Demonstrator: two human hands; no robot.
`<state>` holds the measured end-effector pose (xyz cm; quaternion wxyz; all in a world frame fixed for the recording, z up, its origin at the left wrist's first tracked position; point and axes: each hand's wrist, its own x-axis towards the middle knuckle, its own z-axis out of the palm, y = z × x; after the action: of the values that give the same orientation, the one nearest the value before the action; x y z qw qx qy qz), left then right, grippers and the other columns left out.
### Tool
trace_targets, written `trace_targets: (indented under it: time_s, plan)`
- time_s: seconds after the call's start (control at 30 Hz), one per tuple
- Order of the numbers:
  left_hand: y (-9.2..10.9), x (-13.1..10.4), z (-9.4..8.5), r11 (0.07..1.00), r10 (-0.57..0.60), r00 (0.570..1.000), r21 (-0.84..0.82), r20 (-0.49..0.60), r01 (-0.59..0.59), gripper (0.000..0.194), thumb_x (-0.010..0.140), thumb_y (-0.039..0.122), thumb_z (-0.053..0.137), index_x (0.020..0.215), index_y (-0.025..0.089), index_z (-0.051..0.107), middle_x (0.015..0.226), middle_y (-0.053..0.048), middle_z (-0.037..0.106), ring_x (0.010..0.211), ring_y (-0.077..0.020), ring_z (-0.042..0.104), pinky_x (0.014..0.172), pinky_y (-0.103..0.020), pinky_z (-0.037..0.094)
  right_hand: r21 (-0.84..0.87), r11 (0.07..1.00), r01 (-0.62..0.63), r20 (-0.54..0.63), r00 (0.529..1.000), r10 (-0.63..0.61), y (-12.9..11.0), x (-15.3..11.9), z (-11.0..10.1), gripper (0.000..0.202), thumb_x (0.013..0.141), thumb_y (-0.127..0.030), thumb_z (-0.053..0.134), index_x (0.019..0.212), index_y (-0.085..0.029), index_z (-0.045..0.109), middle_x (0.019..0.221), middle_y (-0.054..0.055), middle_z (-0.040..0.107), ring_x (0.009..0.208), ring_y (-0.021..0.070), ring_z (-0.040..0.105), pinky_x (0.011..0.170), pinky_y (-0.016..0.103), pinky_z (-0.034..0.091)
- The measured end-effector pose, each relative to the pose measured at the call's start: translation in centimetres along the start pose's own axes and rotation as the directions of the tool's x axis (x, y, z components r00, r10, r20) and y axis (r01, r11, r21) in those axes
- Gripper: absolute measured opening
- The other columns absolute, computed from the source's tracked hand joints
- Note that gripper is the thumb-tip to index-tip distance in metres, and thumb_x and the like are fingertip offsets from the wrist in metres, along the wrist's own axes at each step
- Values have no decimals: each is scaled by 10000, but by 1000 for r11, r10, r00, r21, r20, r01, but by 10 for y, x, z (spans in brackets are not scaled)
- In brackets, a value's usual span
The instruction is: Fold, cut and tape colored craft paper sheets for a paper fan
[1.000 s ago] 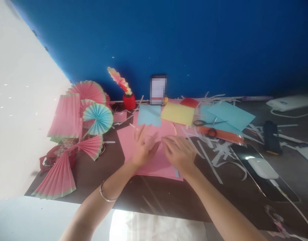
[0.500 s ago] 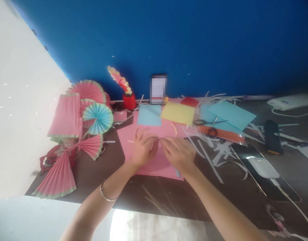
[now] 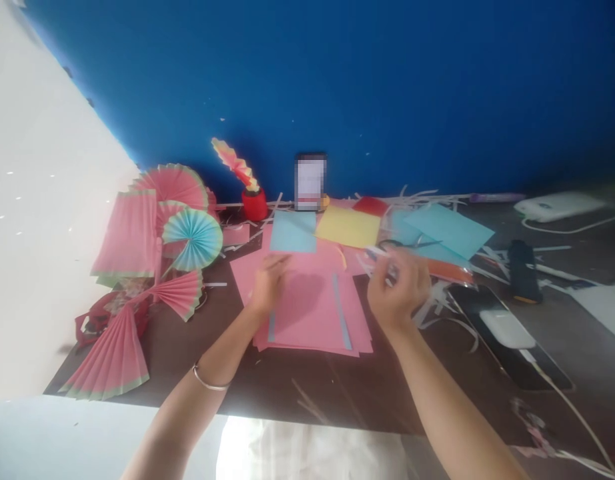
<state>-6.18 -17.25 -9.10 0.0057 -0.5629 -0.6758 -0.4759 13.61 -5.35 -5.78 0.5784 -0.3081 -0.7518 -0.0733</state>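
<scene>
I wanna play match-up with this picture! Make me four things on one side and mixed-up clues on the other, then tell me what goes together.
Things:
1. Pink sheets
2. Bracelet
3. Pot
4. Yellow sheet

Clues:
A. red, with a pleated paper piece sticking up
B. beside a light-blue sheet
C. show a pale strip between the two hands
D. around the left forearm

Pairs: 1-C, 2-D, 3-A, 4-B

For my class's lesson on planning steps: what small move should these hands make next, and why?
Probably the right hand should lay down the blurred pale scrap it seems to hold: loose white strips lie close by, and setting it there keeps it off the pink sheet.
</scene>
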Motion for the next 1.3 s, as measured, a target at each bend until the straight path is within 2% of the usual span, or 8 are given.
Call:
trace_targets:
  time_s: [0.17,0.4,0.73,0.83,0.9,0.97,1.1,1.3]
  plan:
    - [-10,8,-8,930,-44,992,369,117,-3,441,900,211,382,1340,201,399,1127,-94,644,1093,-205,568,1066,-435,311,8,997,-83,-27,996,83,6,1,5,185,872,-233,455,1013,-170,556,908,128,654,904,234,615,774,356,485]
    - [26,26,13,783,20,908,559,418,-274,345,884,124,341,1126,181,581,1313,-108,515,1274,-239,407,1060,-458,294,30,984,-178,-35,983,179,11,0,8,174,872,-232,459,984,-160,572,897,119,656,879,224,618,743,334,486]
    - [62,90,85,662,425,486,104,764,-742,280,826,29,417,760,168,652,836,-66,689,890,-167,620,798,-272,450,48,960,-277,-7,961,278,23,-5,7,200,883,-250,442,1000,-163,579,892,103,650,837,198,606,716,298,473]
    - [61,88,87,781,391,657,146,644,-608,216,825,104,457,762,162,655,812,-77,682,827,-175,622,758,-284,464,73,951,-301,-8,953,302,24,-2,5,206,876,-274,459,1001,-165,580,885,98,650,833,196,606,714,294,472]
    - [63,81,84,948,234,896,114,377,-296,206,830,182,466,767,171,662,793,-67,680,798,-175,625,754,-291,471,97,948,-302,6,953,303,22,0,3,207,878,-268,455,1001,-168,587,873,97,653,834,195,607,720,294,470]
    - [65,73,82,992,-16,987,-123,163,37,187,816,251,499,775,177,665,745,-45,678,752,-170,635,731,-287,485,121,953,-277,29,961,275,20,2,0,203,883,-246,442,987,-174,601,873,101,660,854,198,608,741,300,470]
    - [72,54,82,700,-429,896,-586,111,408,235,699,348,653,823,148,644,694,-41,671,673,-164,648,718,-322,510,177,975,-132,119,987,112,9,7,-9,201,872,-188,454,963,-187,634,888,86,684,877,192,611,799,310,462]
    - [70,32,86,495,-508,851,-763,133,415,288,692,391,670,818,133,659,828,-81,686,787,-173,655,794,-335,502,245,969,22,357,928,-111,-4,14,-20,255,854,-125,460,946,-216,680,927,37,708,881,168,628,776,292,470]
